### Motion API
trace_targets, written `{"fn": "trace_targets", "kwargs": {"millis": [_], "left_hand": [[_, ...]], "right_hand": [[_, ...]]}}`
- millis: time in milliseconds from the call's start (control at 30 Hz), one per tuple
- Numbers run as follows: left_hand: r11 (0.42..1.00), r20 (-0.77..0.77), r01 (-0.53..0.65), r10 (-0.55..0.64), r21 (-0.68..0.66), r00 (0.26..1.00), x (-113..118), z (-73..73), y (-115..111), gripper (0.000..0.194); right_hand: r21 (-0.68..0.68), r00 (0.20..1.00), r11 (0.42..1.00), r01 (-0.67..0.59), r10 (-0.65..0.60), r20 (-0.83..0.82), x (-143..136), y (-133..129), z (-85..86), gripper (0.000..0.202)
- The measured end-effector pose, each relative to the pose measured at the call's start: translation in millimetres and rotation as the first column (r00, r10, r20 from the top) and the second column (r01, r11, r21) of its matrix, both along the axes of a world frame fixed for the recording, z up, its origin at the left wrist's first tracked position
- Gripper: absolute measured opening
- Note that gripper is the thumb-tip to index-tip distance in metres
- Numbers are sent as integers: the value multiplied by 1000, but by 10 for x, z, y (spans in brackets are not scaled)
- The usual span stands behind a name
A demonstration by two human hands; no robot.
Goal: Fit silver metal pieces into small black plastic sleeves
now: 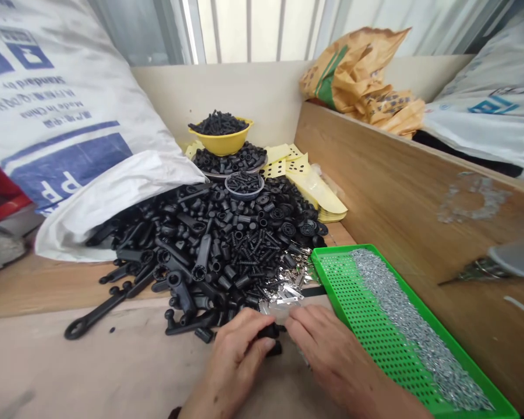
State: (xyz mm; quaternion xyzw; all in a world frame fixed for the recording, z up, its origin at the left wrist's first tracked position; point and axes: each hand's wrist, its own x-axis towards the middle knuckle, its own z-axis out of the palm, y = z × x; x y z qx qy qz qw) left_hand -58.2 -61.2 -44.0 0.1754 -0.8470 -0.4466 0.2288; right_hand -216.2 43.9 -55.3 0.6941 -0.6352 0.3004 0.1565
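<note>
My left hand [240,352] is closed around a small black plastic part [268,331], mostly covered by the fingers. Another short black piece [276,349] shows just beside the thumb. My right hand [317,337] is close by on the right, its fingers curled down; whatever they grip is hidden. A piece of clear plastic [280,313] lies between the two hands. Right beyond them is a scatter of shiny metal strips [288,294] at the front of a large heap of black plastic parts [218,244], among them levers, caps, screws and round discs.
On my right lies a green perforated tray [332,285] with many small silvery pieces [402,314], beside a wooden partition [375,174]. Behind the heap are a yellow bowl [220,142], a small clear bowl [244,195] and yellow cards [318,189]. A white sack [91,75] leans at left.
</note>
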Motion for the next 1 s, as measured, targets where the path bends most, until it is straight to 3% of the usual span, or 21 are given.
{"fn": "trace_targets", "kwargs": {"millis": [167,300,400,533,700,800,867,1000], "left_hand": [[999,94,46,-46,3,994,-87,51,55,21],[997,-24,51,-50,63,998,-181,93,64,19],[987,-102,72,-58,147,993,-245,92,54,18],[980,-116,40,-18,193,993,-294,75,41,19],[976,-99,0,22,216,995,-301,50,53,17],[989,-151,42,-20,138,988,-285,54,57,17],[997,-188,68,-61,27,980,-265,78,45,19],[964,-208,104,-157,-246,965,-216,162,-26,26]], "right_hand": [[125,996,989,-83,86,-20,-119,14,-62,53],[31,999,999,-33,32,21,-172,31,3,54],[36,996,999,10,-13,91,-179,92,81,50],[82,997,997,7,-13,72,-190,206,169,50],[23,997,1000,5,-7,78,-186,213,221,51],[50,982,999,-18,8,191,-161,174,183,55],[164,942,982,-93,33,335,-136,156,141,59],[413,752,863,-292,-60,656,-53,133,50,67]]}}
